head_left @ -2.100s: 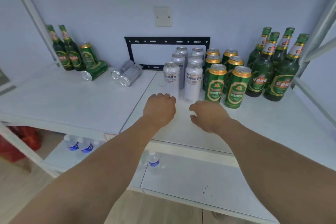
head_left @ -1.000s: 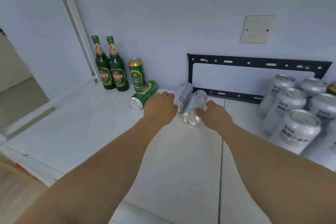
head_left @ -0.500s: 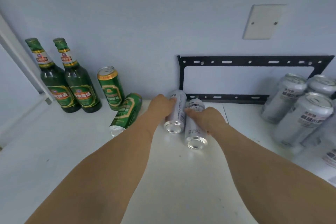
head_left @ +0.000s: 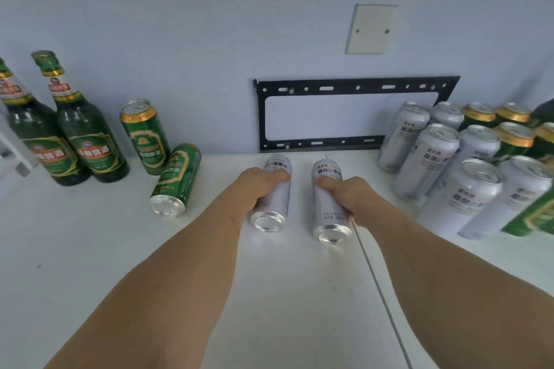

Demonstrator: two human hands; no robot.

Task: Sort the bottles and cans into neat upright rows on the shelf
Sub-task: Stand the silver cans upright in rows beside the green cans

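Both hands are busy here: left hand [head_left: 258,186] is wrapped around one silver can [head_left: 274,198] and right hand [head_left: 347,193] grips the other silver can [head_left: 328,204]. Both cans are tipped with their bottoms toward the camera, side by side mid-shelf [head_left: 90,249], with a green can [head_left: 177,180] lying just left.

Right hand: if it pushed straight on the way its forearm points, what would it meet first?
Probably the wall bracket. The right hand, gripping a lying silver can, points at the back wall; bare shelf lies between, though depth is uncertain.
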